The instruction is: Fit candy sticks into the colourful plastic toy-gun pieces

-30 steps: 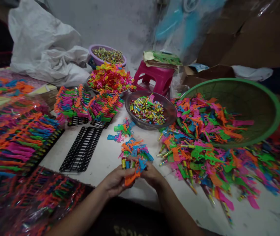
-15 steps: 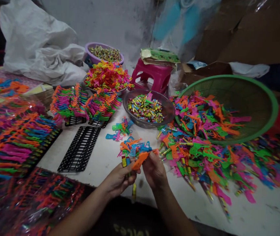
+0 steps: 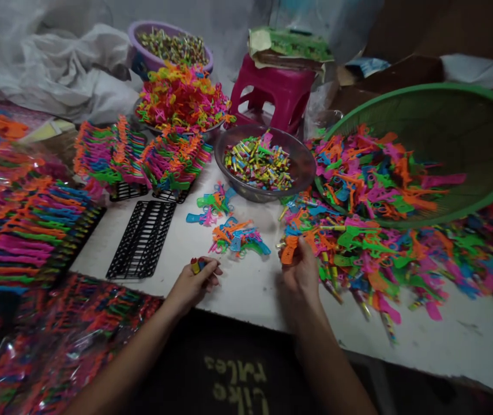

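- On the white surface (image 3: 237, 288), near its front edge, the left hand (image 3: 189, 285) rests with its fingers curled around a few small yellow, red and blue tubes (image 3: 198, 265). The grip is closed on them.
- Off to the side, the right hand (image 3: 300, 271) pinches a small orange plastic toy gun (image 3: 288, 252) at the edge of a big messy pile of bright plastic toy guns (image 3: 367, 253). Its grip is closed on the orange toy.
- Between the two hands, a bit further back, lies a small bunch of orange, blue and pink toy guns (image 3: 235, 237). Another little bunch of green and blue ones (image 3: 210, 206) lies just behind it.
- Behind those stands a round clear bowl (image 3: 302, 167) full of little colourful tubes.
- A big green woven basket (image 3: 466, 210) leans on its side at the right, and toy guns spill out of it onto the pile.
- One black plastic rack with slots (image 3: 142, 239) lies flat, left of the left hand. More racks packed with toy guns (image 3: 142, 161) stand behind it.
- At the far left are long rows of toy guns in racks (image 3: 25, 230), and shiny clear bags of them (image 3: 56, 340) lie close by.
- At the back there is a pink plastic stool (image 3: 272, 92), a purple bowl (image 3: 142, 55) of small things, a heap of bright plastic rings (image 3: 181, 95) and a white sack (image 3: 56, 69).
- Yellow writing (image 3: 237, 383) shows upside down on the dark shirt at the bottom. It looks like "Like rules", but I cannot be sure.
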A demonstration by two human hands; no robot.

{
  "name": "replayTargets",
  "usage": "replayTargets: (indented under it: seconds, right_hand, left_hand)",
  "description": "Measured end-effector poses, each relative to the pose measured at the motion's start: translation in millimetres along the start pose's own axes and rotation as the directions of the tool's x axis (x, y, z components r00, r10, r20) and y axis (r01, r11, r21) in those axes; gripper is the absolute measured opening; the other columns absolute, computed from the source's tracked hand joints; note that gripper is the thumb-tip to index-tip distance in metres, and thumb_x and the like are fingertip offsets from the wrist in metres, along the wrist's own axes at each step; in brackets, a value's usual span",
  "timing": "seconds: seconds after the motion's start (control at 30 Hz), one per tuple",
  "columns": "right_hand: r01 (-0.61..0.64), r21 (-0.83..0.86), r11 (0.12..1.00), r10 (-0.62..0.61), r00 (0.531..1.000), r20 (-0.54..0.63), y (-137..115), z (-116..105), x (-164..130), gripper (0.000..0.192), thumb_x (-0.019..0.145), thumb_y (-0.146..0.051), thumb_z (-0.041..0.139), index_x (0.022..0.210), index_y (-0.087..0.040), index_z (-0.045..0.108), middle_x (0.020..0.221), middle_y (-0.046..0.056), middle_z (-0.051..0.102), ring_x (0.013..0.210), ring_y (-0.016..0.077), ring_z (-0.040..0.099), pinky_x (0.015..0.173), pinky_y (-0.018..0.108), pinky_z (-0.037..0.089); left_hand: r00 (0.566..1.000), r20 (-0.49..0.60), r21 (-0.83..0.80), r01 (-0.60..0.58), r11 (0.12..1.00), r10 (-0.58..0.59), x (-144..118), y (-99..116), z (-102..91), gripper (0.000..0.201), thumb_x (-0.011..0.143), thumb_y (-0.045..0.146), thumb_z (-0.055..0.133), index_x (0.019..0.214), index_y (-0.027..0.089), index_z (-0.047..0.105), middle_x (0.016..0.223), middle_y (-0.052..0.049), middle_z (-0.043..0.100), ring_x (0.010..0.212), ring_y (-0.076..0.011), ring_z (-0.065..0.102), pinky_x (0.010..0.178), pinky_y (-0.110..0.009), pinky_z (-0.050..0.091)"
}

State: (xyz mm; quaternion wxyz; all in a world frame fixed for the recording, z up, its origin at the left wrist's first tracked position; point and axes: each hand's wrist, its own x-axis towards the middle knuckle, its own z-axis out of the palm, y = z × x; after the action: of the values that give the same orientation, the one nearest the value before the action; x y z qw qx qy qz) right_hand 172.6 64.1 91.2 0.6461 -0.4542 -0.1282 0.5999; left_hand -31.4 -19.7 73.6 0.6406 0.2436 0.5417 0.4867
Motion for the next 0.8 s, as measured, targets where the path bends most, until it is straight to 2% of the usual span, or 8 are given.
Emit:
replayTargets:
  seconds: [0.1,0.2,0.3,0.37,0.53,0.63,0.7,0.8]
  right_hand:
    - [0.009,-0.030,1.000,-0.009,1.000,0.010,-7.6,-2.0,-0.9,0.015,0.065,-0.030,0.064,0.069,-0.018,0.054,0.059,-0.007,0.059,0.051,0.0073,0.055,0.048,0.020,0.044]
    - [0.071,-0.050,0.996,-0.069,0.997,0.028,-12.1,-1.3,-7.4,0.017,0.063,-0.029,0.065,0.069,-0.019,0.053,0.059,-0.007,0.058,0.050,0.0072,0.054,0.047,0.020,0.044]
    - [0.139,-0.144,0.980,-0.125,0.987,0.103,-9.1,-1.4,-20.5,0.018,0.062,-0.029,0.067,0.067,-0.018,0.053,0.056,-0.008,0.053,0.046,0.0062,0.049,0.045,0.019,0.040]
    - [0.189,-0.232,0.954,-0.148,0.972,0.182,-1.6,-0.9,-33.1,0.017,0.065,-0.030,0.065,0.067,-0.018,0.053,0.056,-0.008,0.051,0.048,0.0059,0.047,0.047,0.019,0.039]
    - [0.296,-0.362,0.884,-0.142,0.908,0.394,20.7,4.2,-68.4,0.016,0.074,-0.032,0.058,0.070,-0.019,0.050,0.060,-0.006,0.047,0.054,0.0066,0.044,0.051,0.018,0.037]
    - [0.334,-0.377,0.864,-0.142,0.880,0.454,26.4,6.4,-82.2,0.016,0.078,-0.032,0.055,0.071,-0.020,0.047,0.060,-0.006,0.044,0.054,0.0071,0.042,0.051,0.018,0.036]
    - [0.355,-0.394,0.848,-0.147,0.871,0.469,27.5,6.8,-86.5,0.016,0.079,-0.033,0.053,0.072,-0.020,0.046,0.062,-0.005,0.044,0.055,0.0075,0.042,0.051,0.019,0.036]
    - [0.399,-0.438,0.806,-0.169,0.863,0.476,27.8,5.7,-87.6,0.018,0.080,-0.034,0.051,0.072,-0.020,0.045,0.063,-0.005,0.043,0.056,0.0080,0.042,0.053,0.019,0.036]
  left_hand:
    - [0.987,0.141,0.045,0.069,0.997,-0.074,-12.1,4.0,5.4,0.029,0.069,0.040,0.061,0.080,0.014,0.058,0.068,-0.002,0.063,0.048,-0.0089,0.055,0.039,-0.017,0.038]
    - [0.947,0.279,0.115,0.133,0.984,-0.161,-21.2,7.1,10.8,0.030,0.070,0.039,0.061,0.085,0.013,0.058,0.073,-0.005,0.064,0.054,-0.0125,0.060,0.044,-0.020,0.043]
    - [0.972,0.208,0.106,0.093,0.990,-0.113,-26.2,7.2,16.7,0.033,0.070,0.037,0.061,0.093,0.014,0.056,0.079,-0.005,0.063,0.058,-0.0115,0.060,0.046,-0.019,0.044]
    - [0.986,0.154,0.095,0.044,0.995,-0.059,-28.9,6.2,23.2,0.037,0.070,0.037,0.061,0.099,0.015,0.053,0.080,-0.003,0.061,0.055,-0.0092,0.057,0.041,-0.017,0.042]
    - [0.970,0.241,0.104,-0.056,0.993,0.030,-38.3,2.1,40.8,0.041,0.072,0.039,0.057,0.106,0.019,0.046,0.076,0.000,0.059,0.043,-0.0057,0.049,0.031,-0.014,0.031]
    - [0.973,0.219,0.121,-0.099,0.988,0.071,-43.4,-0.9,43.1,0.038,0.070,0.038,0.059,0.100,0.020,0.045,0.074,0.000,0.061,0.040,-0.0053,0.048,0.030,-0.014,0.026]
    - [0.981,0.174,0.161,-0.110,0.981,0.082,-45.9,-2.2,42.3,0.035,0.069,0.039,0.061,0.094,0.018,0.048,0.064,0.002,0.060,0.036,-0.0046,0.043,0.030,-0.014,0.023]
    - [0.985,0.147,0.192,-0.120,0.974,0.093,-49.1,-1.5,41.7,0.033,0.069,0.041,0.060,0.090,0.016,0.052,0.045,0.007,0.050,0.030,-0.0040,0.035,0.031,-0.015,0.020]
